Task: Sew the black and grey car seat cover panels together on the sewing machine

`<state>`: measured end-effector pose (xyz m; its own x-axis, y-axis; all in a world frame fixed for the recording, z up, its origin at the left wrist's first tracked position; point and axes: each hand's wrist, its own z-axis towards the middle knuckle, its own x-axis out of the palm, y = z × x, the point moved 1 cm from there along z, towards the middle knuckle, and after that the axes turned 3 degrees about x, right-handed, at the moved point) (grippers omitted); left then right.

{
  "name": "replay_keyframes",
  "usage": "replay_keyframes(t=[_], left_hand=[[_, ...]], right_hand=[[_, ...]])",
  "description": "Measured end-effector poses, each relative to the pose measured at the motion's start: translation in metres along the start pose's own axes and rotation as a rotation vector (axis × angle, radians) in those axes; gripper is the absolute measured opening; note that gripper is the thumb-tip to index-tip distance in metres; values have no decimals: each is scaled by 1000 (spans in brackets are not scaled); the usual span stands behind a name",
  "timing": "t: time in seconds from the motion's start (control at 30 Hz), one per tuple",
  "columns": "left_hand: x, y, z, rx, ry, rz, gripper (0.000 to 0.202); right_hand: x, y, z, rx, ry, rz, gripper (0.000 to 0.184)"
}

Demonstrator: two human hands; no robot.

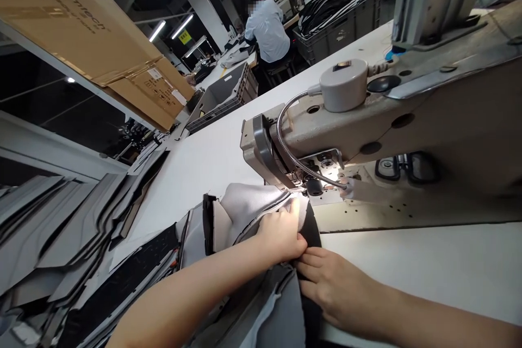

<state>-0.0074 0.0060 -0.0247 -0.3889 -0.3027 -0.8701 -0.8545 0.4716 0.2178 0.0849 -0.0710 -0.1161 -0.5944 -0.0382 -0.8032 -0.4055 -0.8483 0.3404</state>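
My left hand (281,234) is curled into a fist on a bundle of grey and black fabric (248,204), pressing and gripping its folded edge just short of the sewing machine's needle area (316,185). My right hand (330,283) lies beside it on the black layer of the same fabric, fingers bent and pressed together, pinching the edge. The fabric runs from my lap up onto the white table (428,266) under the sewing machine (408,125). The needle itself is hidden behind a gooseneck lamp (285,147).
Stacks of cut grey and black fabric pieces (69,239) lie at the left. Cardboard boxes (93,32) sit on a shelf above them. Grey plastic crates (224,98) stand along the table's far side. A person in a light shirt (267,30) works farther back.
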Motion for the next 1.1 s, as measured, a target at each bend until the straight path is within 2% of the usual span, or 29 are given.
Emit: replay_keyframes(t=[0.13, 0.27, 0.43, 0.57, 0.7, 0.97, 1.1], left_hand=[[7, -3, -1, 5, -20, 52, 77], [8, -1, -2, 48, -69, 102, 67], [1, 2, 0, 127, 58, 154, 86], [-9, 5, 0, 151, 150, 185, 92], [-16, 1, -2, 121, 171, 223, 103], [-33, -3, 2, 121, 276, 223, 93], [-25, 0, 10, 201, 238, 52, 77]], right_hand=[[-3, -3, -4, 29, -136, -176, 19], [-4, -5, -9, 76, -100, -191, 26], [2, -4, -11, 59, -122, -226, 27], [1, -2, -9, 12, -146, -295, 25], [-3, -2, -8, -11, -114, -289, 25], [3, -5, -15, 18, -149, -280, 28], [6, -12, -12, 57, -154, -260, 32]])
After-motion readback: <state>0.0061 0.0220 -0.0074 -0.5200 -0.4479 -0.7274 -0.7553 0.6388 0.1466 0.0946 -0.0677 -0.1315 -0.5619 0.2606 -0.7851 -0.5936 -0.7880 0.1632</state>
